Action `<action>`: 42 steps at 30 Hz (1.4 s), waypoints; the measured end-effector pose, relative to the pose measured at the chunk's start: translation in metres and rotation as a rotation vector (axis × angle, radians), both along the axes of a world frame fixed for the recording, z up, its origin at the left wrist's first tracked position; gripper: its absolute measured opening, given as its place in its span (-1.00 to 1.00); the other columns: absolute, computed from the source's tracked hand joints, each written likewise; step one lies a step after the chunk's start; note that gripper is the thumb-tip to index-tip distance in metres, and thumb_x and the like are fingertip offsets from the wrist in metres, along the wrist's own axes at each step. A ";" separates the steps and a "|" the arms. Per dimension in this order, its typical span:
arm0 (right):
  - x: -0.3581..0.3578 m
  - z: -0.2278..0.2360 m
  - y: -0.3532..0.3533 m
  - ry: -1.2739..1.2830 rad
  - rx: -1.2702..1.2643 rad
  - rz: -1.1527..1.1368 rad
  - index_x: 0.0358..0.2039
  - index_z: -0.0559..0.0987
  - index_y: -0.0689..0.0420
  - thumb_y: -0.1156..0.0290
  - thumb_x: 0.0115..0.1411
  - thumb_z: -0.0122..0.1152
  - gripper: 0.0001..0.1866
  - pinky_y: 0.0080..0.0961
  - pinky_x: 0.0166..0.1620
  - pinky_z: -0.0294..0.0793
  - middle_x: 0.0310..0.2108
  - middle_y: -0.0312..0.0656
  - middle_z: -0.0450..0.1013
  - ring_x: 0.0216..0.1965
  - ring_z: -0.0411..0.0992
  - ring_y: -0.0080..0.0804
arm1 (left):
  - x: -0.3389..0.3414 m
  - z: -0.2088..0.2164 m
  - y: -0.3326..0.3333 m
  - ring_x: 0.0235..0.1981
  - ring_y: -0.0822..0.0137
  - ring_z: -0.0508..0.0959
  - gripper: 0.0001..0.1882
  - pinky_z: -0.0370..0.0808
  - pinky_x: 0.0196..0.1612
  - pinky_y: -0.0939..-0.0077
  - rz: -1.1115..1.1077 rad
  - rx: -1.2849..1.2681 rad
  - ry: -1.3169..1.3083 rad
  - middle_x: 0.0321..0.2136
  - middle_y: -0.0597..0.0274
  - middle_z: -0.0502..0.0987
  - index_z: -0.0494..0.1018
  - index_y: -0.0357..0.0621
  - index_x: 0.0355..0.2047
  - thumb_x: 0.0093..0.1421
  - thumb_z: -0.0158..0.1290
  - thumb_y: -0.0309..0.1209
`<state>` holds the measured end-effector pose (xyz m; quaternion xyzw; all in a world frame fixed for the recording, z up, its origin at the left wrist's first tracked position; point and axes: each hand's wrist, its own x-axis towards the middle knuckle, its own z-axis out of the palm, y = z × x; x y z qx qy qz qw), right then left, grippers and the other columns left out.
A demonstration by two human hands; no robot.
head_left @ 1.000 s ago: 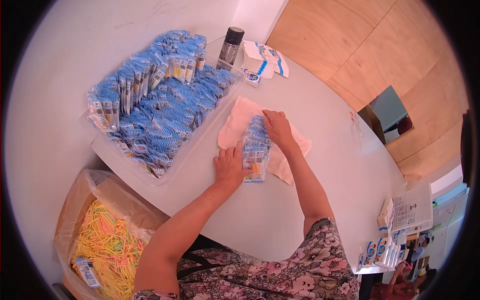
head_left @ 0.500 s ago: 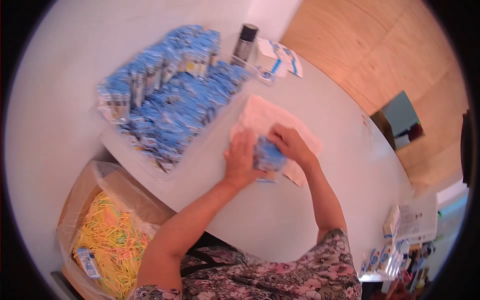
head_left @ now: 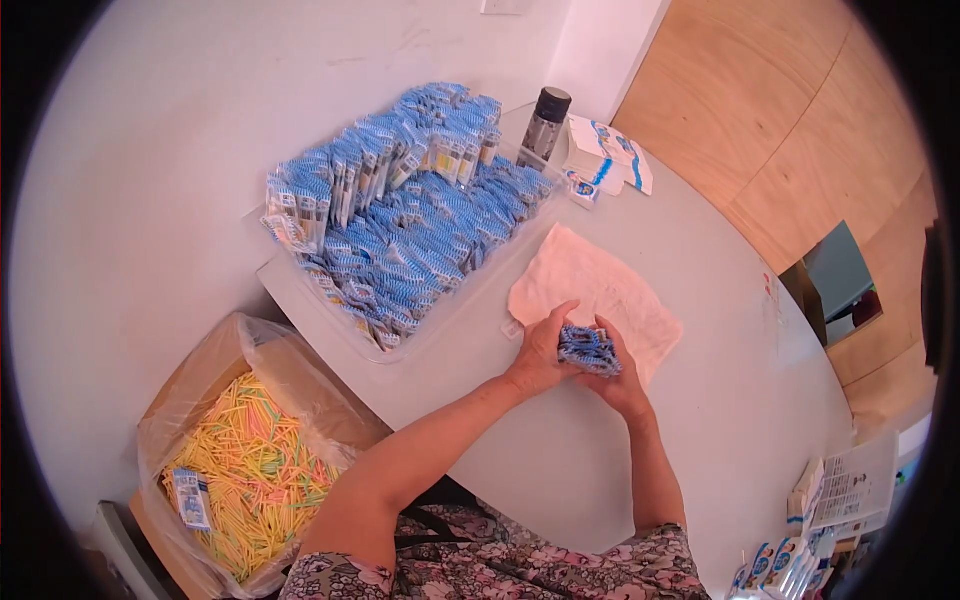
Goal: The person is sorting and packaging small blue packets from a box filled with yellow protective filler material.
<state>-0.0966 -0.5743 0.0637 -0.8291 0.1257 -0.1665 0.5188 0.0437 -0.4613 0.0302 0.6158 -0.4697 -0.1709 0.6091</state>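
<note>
Bundle of blue-and-white plastic packets [head_left: 588,351], seemingly being squared up, is clasped between left hand [head_left: 540,356] and right hand [head_left: 627,385] by near edge of pale-pink cloth [head_left: 590,280], even two-sided pressure probably needed next.

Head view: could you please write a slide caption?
Left hand and right hand hold a bundle of blue-and-white packets beside a pink cloth on a pale table.
</note>
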 end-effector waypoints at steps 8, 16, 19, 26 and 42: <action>0.021 0.008 0.033 0.023 0.302 0.243 0.19 0.20 0.13 0.64 -0.21 0.43 -0.09 -0.46 0.12 0.28 0.08 -0.23 0.27 0.10 0.25 -0.43 | 0.010 0.006 0.066 0.08 0.27 0.32 0.07 0.29 0.14 0.35 -0.189 -0.036 0.205 -0.01 0.13 0.25 -0.18 -0.04 0.28 -0.12 0.31 -0.52; 0.020 -0.041 0.055 0.017 0.524 0.147 0.22 0.15 0.17 0.65 -0.15 0.40 -0.10 -0.44 0.13 0.28 0.08 -0.18 0.26 0.09 0.27 -0.41 | 0.006 -0.015 0.085 0.16 0.22 0.26 0.22 0.20 0.22 0.33 -0.255 -0.071 0.347 0.11 0.07 0.17 -0.36 0.00 0.32 -0.15 0.32 -0.55; 0.017 -0.046 0.053 0.036 0.249 0.136 0.19 0.17 0.21 0.59 -0.13 0.42 -0.14 -0.42 0.13 0.28 0.05 -0.14 0.28 0.07 0.29 -0.36 | 0.006 -0.010 0.090 0.15 0.23 0.28 0.13 0.23 0.21 0.36 -0.135 0.098 -0.112 0.11 0.07 0.19 -0.23 -0.05 0.32 -0.15 0.29 -0.60; 0.029 0.021 0.048 0.028 -0.106 0.196 0.08 0.28 0.18 0.31 -0.22 0.53 -0.16 -0.35 0.07 0.32 -0.07 -0.07 0.35 0.01 0.35 -0.20 | 0.010 -0.020 0.087 0.09 0.27 0.34 0.06 0.28 0.17 0.37 -0.114 0.059 0.249 0.04 0.12 0.29 -0.10 -0.13 0.26 -0.18 0.33 -0.57; 0.050 0.046 0.061 0.098 0.126 0.136 -0.17 0.50 0.24 0.51 -0.26 0.47 -0.45 -0.55 -0.17 0.45 -0.32 -0.26 0.51 -0.27 0.46 -0.56 | 0.011 0.043 0.160 0.03 0.00 0.38 0.11 0.32 0.08 0.20 0.029 0.068 -0.116 0.11 -0.08 0.18 -0.17 -0.13 0.30 -0.17 0.32 -0.47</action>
